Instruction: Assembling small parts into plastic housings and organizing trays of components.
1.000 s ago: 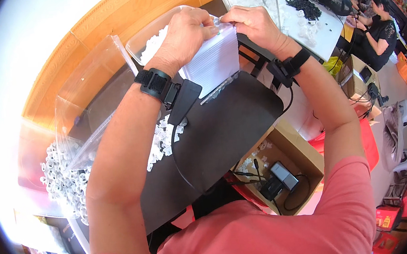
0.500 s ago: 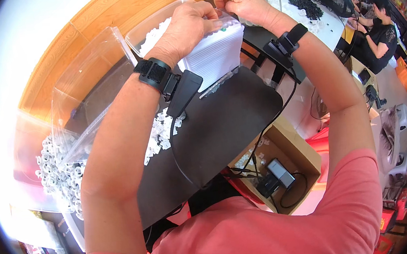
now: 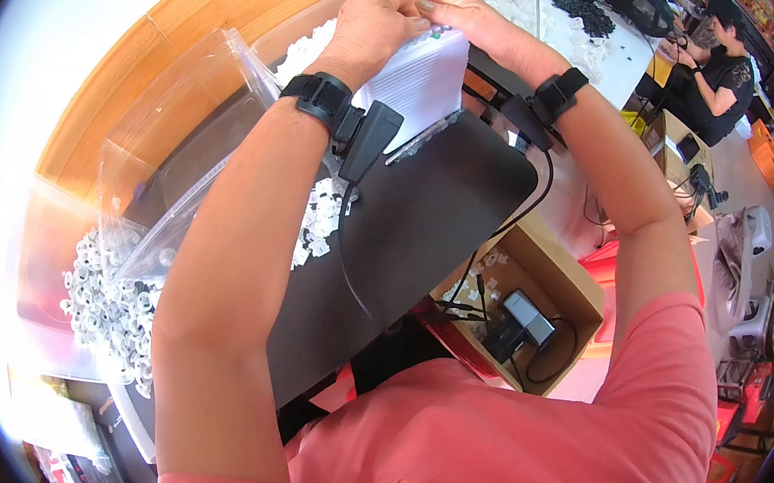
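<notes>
White ribbed stack (image 3: 423, 91), 1, on the dark table (image 3: 430, 204), 2 hands at its top.
Left hand (image 3: 374, 31): fingers curled, tips drawn close together at the upper edge. Right hand (image 3: 489, 31): fingers bent, tips close beside the left's. Whether either gripped a small piece could not be told. White parts (image 3: 309, 52) lay just behind, left of the stack. Step in hand, as judged: fine 2-handed work along the top edge; the next move seemed to call for precise fingertips and a steady stack.
</notes>
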`<state>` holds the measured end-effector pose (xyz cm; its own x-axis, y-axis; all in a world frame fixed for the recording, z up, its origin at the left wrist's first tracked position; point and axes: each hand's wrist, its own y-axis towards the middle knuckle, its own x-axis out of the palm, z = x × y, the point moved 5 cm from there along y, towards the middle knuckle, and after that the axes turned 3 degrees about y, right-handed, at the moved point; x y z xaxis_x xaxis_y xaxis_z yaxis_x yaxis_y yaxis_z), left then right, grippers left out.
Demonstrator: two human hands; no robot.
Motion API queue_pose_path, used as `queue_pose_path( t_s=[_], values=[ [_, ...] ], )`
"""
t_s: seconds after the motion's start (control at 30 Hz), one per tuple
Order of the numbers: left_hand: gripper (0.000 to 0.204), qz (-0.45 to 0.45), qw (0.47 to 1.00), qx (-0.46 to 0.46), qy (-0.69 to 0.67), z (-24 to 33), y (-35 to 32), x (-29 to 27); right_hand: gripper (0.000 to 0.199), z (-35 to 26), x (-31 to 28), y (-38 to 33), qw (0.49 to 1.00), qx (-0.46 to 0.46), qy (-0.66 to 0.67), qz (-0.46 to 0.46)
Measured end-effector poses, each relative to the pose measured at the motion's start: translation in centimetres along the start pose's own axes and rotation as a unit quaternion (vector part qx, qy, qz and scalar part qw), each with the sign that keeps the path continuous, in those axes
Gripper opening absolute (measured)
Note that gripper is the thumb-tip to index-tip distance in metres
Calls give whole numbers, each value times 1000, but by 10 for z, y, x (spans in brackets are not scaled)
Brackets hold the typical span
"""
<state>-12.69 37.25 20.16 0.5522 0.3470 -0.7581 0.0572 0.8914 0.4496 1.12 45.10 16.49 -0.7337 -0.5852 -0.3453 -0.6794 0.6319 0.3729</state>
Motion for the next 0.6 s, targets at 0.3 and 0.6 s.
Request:
queue_pose_path(
  t_s=[0.3, 0.6],
  values=[
    [35, 250, 961, 87, 79, 8, -40, -15, 47, 0, -6, 13, 1000, -11, 8, -15],
    [68, 235, 951, -163, -119, 7, -99, -2, 60, 9, -9, 4, 976, 195, 81, -51]
  ],
)
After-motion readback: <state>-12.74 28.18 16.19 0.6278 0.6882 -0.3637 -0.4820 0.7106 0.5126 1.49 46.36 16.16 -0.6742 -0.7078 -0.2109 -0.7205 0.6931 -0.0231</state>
